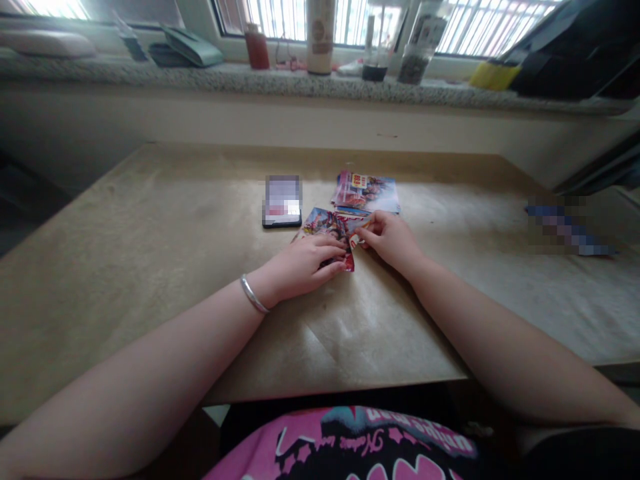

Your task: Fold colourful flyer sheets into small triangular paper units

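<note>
A colourful printed leaflet (320, 221) lies on the table in front of me. My left hand (311, 263) rests flat across it, fingers stretched out, with a silver bangle at the wrist. At the leaflet's right side, my right hand (389, 239) pinches its edge between thumb and fingers, and that part is lifted or folded over. Just beyond my right hand is a small stack of similar leaflets (373, 195), the top one bearing a yellow label. A phone (283, 201) with a lit, blurred screen lies left of the stack.
The table (165, 267) has a tan cover and reaches to the wall. A blurred blue item (570, 230) lies at its far right. On the stone window sill (225, 79) stand a red jar (257, 48), a tall bottle (320, 37), clear containers and a dark bag (575, 53).
</note>
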The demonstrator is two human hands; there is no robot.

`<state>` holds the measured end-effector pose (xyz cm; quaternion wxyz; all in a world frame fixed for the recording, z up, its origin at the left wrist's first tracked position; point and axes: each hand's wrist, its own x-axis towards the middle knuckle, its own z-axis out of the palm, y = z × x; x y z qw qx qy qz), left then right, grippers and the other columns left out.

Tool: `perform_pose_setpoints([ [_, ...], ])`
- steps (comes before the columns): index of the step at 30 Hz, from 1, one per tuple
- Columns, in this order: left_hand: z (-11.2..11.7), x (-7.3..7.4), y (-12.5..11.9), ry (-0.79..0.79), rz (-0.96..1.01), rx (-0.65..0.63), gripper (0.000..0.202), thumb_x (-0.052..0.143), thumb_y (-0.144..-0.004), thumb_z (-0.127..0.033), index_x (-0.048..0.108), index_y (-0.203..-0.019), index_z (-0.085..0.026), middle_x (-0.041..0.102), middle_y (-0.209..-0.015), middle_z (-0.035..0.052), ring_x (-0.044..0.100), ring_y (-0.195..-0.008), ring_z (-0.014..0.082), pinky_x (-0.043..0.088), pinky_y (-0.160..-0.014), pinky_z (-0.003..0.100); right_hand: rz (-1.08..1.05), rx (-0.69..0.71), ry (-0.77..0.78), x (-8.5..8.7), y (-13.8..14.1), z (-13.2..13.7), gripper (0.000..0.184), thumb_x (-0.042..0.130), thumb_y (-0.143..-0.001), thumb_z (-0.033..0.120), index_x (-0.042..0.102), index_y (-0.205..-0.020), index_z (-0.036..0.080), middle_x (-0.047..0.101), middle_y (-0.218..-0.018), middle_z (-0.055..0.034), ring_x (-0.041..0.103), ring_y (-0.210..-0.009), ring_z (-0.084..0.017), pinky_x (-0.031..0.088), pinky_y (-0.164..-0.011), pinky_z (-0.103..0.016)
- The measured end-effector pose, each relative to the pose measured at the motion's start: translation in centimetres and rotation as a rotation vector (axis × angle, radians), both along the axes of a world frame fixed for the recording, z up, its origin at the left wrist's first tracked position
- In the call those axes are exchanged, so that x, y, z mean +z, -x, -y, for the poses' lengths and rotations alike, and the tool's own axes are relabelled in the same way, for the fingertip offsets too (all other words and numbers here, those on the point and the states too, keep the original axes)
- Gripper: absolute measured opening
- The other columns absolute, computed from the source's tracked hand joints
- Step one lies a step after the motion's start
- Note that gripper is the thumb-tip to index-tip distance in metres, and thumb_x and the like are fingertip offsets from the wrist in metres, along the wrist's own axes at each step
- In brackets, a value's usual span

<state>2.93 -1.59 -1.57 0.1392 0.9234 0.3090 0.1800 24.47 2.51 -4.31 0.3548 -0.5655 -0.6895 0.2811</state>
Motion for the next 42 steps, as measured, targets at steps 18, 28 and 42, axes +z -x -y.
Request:
perform_pose_setpoints([
  [18,0.4,-0.3,0.0,-0.006,-0.129,0.052,0.040,0.047,-0.093,-0.037,0.058,-0.126,-0.017,0.049,-0.141,0.0099,0.039,-0.135,0.0261,0.027,-0.116,0.045,0.027,-0.020,0.062,0.0,0.0,0.3,0.028,0.068,-0.072,0.045,0.065,-0.072,0.017,0.070,-0.068,-0.0040,0.059,-0.058,-0.016,0.042,-0.053,-0.026],
  [28,0.3,-0.9,0.4,-0.081,-0.028,0.054,0.098,0.067,-0.079,-0.050,0.012,-0.150,-0.012,0.016,-0.156,0.0200,0.011,-0.146,0.0302,0.014,-0.120,0.047,0.160,0.038,-0.008,2.2,-0.3,1.6,0.020,0.065,-0.075,0.037,0.066,-0.073,0.017,0.068,-0.065,-0.0030,0.057,-0.058,-0.015,0.041,-0.052,-0.026],
  [42,-0.2,-2.0,0.7,-0.201,0.046,-0.001,0.122,0.073,-0.065,-0.064,-0.001,-0.151,-0.017,0.017,-0.155,0.0222,0.010,-0.145,0.0378,0.019,-0.117,0.055,0.324,0.342,-0.218,3.7,-0.2,3.0,0.011,0.065,-0.077,0.028,0.072,-0.084,0.022,0.073,-0.087,-0.0025,0.061,-0.067,-0.014,0.047,-0.066,-0.027],
])
